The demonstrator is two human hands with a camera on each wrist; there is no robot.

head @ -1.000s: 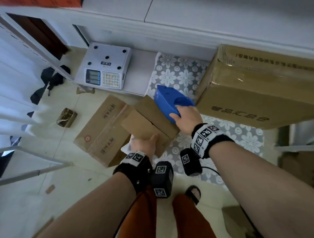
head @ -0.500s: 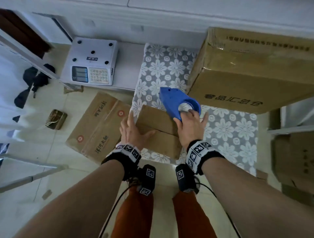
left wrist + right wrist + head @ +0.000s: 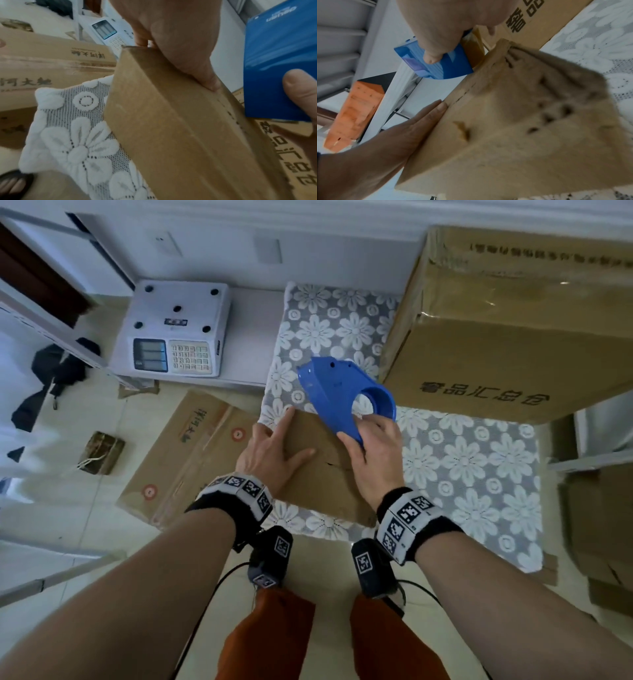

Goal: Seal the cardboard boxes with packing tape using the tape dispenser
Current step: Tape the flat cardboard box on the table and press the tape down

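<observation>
A small brown cardboard box lies on the flowered lace cloth at the table's near left corner. My left hand lies flat on the box's top with straight fingers, seen pressing the flap in the left wrist view. My right hand grips the blue tape dispenser and holds it tilted over the box's far edge. The right wrist view shows the dispenser with its brown tape roll right at the box rim.
A large taped carton fills the table's far right. A white weighing scale stands at the far left. Another printed carton lies on the floor to the left, with a small bundle beyond it. More cardboard is stacked at right.
The small box has come down flat onto the cloth. My left hand moved from its near side onto its top. The dispenser stayed in my right hand, now at the box's far edge.
</observation>
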